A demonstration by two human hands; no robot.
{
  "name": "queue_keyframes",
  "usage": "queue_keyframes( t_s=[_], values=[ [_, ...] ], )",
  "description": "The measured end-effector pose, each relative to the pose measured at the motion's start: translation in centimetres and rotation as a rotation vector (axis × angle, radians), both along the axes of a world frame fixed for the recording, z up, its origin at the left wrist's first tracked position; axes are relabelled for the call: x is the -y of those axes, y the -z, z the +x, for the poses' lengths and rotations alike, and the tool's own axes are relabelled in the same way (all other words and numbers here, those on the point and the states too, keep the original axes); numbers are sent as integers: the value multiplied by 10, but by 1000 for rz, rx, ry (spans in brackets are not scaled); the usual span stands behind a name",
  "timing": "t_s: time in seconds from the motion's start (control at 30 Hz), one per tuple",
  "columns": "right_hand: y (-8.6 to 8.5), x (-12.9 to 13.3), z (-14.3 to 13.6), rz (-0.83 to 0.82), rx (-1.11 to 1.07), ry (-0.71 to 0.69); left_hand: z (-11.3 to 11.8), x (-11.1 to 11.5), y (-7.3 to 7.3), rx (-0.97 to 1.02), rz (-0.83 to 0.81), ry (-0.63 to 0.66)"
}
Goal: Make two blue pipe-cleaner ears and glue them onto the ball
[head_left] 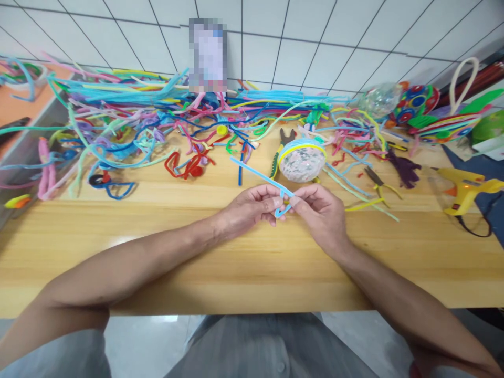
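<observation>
A light blue pipe cleaner (260, 175) is held between both hands above the wooden table (197, 262). Its long straight end points up and to the left, and its lower part is bent into a small loop. My left hand (252, 210) pinches the bent part from the left. From the right, my right hand (321, 215) pinches the pipe cleaner with thumb and fingers. Just beyond the hands sits a round, clear ball-like object (302, 163) with pale contents, a yellow band and light blue strands on top.
Pliers with dark jaws (287, 137) lie beside the ball. More pliers (378, 181) and a yellow glue gun (460, 189) lie at the right. Tangled colourful pipe cleaners (137, 97) line the back by the tiled wall. A grey bin wall (35, 118) stands left.
</observation>
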State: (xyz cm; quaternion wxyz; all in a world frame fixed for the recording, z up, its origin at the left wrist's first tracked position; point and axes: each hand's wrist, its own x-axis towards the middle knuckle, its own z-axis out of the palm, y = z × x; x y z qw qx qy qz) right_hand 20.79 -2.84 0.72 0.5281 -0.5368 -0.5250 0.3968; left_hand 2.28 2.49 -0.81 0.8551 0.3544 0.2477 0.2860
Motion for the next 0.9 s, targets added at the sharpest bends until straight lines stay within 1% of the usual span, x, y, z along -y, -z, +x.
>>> queue_keyframes(
  t_s=[0.1, 0.23, 0.33, 0.4, 0.53, 0.63, 0.73, 0.83, 0.9],
  values=[
    [2, 1, 1, 15, 16, -9, 0, -1, 0, -1, 59, -50],
    [9, 3, 2, 71, 116, -30, 1, 0, 0, -7, 202, -161],
    [12, 4, 0, 121, 165, -29, 0, 1, -1, -22, 267, -192],
    [12, 4, -1, 112, 116, -29, 0, 1, -2, -17, 272, -206],
    [10, 2, -4, 16, -94, -62, 1, 2, -3, -20, 239, -225],
    [9, -1, -4, -63, -193, -98, 0, 4, -4, -42, 281, -241],
    [10, -4, 0, -88, -226, -76, -4, 4, -4, -93, 424, -221],
    [11, -8, 7, -56, -225, -21, -10, 0, -3, -139, 621, -146],
    [10, -10, 11, -36, -202, -11, -12, -6, -1, -159, 655, -99]
  ],
)
